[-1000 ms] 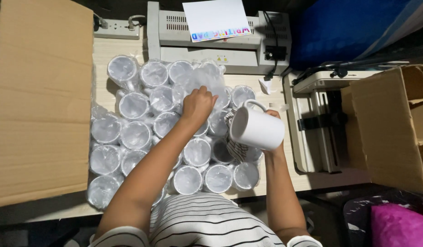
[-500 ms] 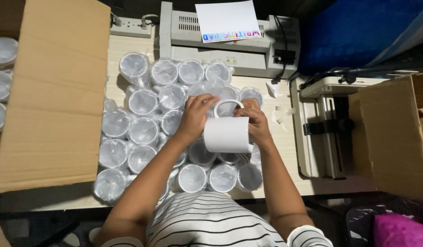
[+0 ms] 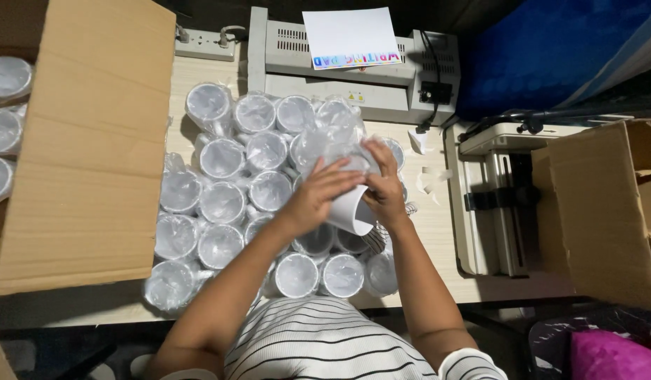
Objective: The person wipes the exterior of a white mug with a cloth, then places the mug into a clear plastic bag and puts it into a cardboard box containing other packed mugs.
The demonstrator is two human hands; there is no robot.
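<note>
A white mug is tilted over the table, its upper part covered by a clear plastic bag. My left hand grips the mug's side and the bag's edge. Against the mug's right side, my right hand pinches the plastic with its fingers. Below and around them stand several bagged white mugs packed upright in rows on the wooden table.
A large cardboard flap lies at the left, with more wrapped mugs in the box beyond it. A grey laminator with a printed sheet sits at the back. A heat press and an open carton stand at the right.
The bare mug moved from my right hand alone to between both hands, over the middle of the rows. A plastic bag now covers its upper part. The camera shifted slightly right.
</note>
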